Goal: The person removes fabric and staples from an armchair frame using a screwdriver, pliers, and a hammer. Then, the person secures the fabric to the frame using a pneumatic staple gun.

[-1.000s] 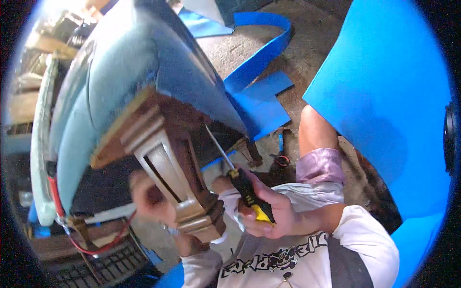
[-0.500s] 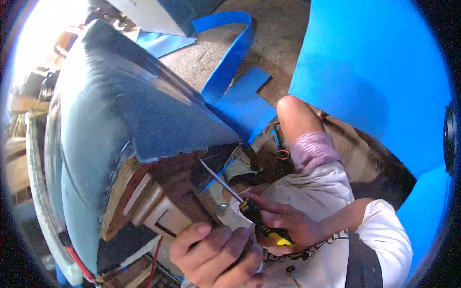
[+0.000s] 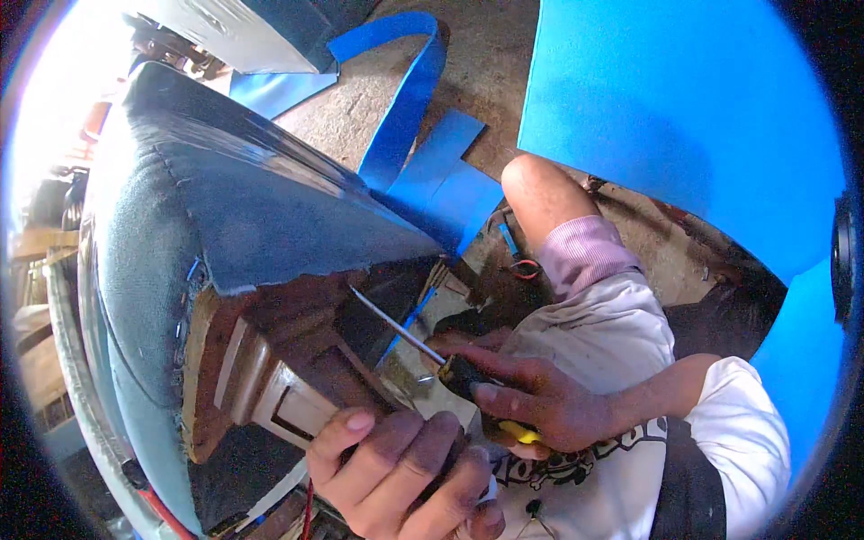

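An upholstered furniture piece (image 3: 261, 211), covered in grey-blue fabric, is tipped so that its raw underside edge faces me. From its wooden base sticks a brown moulded furniture leg (image 3: 301, 396). My left hand (image 3: 396, 472) is closed around the leg's narrow end, hiding that end. In my right hand (image 3: 558, 405) is a screwdriver with a black and yellow handle (image 3: 519, 432). Its long metal shaft (image 3: 396, 326) points up and left, the tip near the fabric's lower edge beside the leg's base. Whether the tip touches anything I cannot tell.
Large blue sheets (image 3: 666, 135) stand at the right. A blue strip (image 3: 405, 99) and blue offcuts (image 3: 450, 193) lie on the floor beyond. A red-handled tool (image 3: 524, 268) lies beside my bent knee (image 3: 549, 198). A red cable (image 3: 166, 513) runs at the lower left.
The surroundings have shifted a little to the left in view. Both hands keep their grips, and the screwdriver tip stays close to the leg's base.
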Motion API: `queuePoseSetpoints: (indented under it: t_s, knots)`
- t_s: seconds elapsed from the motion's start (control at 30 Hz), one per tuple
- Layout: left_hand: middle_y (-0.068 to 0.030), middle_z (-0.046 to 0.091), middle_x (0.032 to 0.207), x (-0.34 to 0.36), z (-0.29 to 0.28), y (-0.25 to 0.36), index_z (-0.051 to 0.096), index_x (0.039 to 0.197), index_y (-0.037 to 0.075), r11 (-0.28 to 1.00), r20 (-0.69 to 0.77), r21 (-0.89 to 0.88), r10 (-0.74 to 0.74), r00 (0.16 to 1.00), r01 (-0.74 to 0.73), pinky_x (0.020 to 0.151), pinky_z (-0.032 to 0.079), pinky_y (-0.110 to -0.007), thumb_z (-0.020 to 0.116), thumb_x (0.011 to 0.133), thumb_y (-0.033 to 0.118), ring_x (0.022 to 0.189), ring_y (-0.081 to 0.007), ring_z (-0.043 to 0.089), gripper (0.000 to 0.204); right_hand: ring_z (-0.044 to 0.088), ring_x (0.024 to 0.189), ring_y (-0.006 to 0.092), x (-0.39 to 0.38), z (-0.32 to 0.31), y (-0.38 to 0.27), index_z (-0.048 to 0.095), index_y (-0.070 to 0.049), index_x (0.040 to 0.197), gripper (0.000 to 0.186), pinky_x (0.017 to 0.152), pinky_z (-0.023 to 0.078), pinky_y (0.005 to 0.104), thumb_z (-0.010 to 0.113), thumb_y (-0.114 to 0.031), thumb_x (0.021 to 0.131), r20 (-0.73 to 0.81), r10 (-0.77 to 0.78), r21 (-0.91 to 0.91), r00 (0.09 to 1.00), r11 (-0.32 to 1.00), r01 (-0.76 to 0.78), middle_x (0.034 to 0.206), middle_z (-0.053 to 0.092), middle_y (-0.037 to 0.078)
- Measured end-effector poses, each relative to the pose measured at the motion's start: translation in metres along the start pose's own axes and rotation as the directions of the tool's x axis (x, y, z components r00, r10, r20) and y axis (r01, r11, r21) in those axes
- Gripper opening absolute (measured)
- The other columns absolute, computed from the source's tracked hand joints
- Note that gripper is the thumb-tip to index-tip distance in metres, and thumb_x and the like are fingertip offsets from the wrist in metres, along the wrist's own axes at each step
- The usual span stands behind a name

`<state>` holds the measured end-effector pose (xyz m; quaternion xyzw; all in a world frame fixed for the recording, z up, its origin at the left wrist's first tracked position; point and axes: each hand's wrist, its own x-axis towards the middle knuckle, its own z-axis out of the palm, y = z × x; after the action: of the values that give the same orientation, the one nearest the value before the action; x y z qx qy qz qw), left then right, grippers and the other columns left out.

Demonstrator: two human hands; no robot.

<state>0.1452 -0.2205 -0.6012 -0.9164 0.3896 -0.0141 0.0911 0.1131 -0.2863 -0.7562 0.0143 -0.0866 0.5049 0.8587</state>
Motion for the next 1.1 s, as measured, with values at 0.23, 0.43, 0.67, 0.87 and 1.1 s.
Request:
queuePoseSetpoints:
  t_s: [0.23,0.43,0.67,0.87,1.1]
  knots:
    - [-0.0142,0.063,0.071,-0.006,-0.006,-0.002,0.061,0.071,0.003,1.0,-0.027,-0.017,0.005,1.0,-0.005,0.084,0.039,-0.038,0.043,0.08,0.027,0.064,-0.0236,0.059,0.032,0.054,0.083,0.0156,0.022,-0.016,0.019,0.033,-0.007,0.132,0.043,0.073,0.045,0.0292,0.045,-0.018,0.091,0.071,-0.564,-0.653,0.823,0.598,0.466,0.104,0.053,0.006]
    - [-0.0047,0.063,0.064,-0.005,-0.007,0.0,0.057,0.066,0.016,0.999,0.101,0.042,-0.03,0.994,0.026,0.082,0.034,-0.044,0.043,0.081,0.046,0.057,-0.0191,0.053,0.037,0.055,0.1,0.0233,0.017,-0.024,0.013,0.034,-0.012,0.132,0.049,0.082,0.043,0.0371,0.051,-0.025,0.089,-0.004,-0.409,-0.62,0.912,0.717,0.319,0.105,0.057,0.02]
    - [0.0005,0.061,0.062,-0.013,-0.01,0.017,0.058,0.063,0.021,0.995,0.097,0.09,-0.061,0.993,0.052,0.086,0.031,-0.037,0.046,0.081,0.042,0.057,-0.0133,0.054,0.03,0.062,0.075,0.0175,0.013,-0.101,0.004,0.041,-0.004,0.124,0.041,0.066,0.048,0.0311,0.051,-0.021,0.088,0.205,-0.459,-0.716,0.864,0.532,0.453,0.083,0.063,0.015]
    - [0.0015,0.063,0.064,-0.016,-0.014,0.024,0.061,0.066,0.022,0.989,0.113,0.08,-0.134,0.985,0.126,0.087,0.028,-0.039,0.052,0.076,0.045,0.058,-0.0117,0.055,0.027,0.055,0.071,0.0164,0.03,-0.149,0.027,0.046,-0.001,0.117,0.038,0.066,0.045,0.029,0.053,-0.024,0.087,0.271,-0.255,-0.664,0.928,0.649,0.372,0.08,0.058,0.009]
    - [0.006,0.063,0.072,-0.052,-0.012,0.021,0.061,0.075,0.026,0.987,0.168,-0.146,0.098,0.981,-0.074,0.086,0.028,-0.043,0.049,0.077,0.057,0.068,-0.0121,0.053,0.034,0.049,0.05,0.0149,0.154,-0.298,0.101,0.043,-0.008,0.09,0.025,0.042,0.04,0.0293,0.052,-0.031,0.086,-0.52,-0.012,-0.17,0.854,0.981,-0.09,0.072,0.049,0.004]
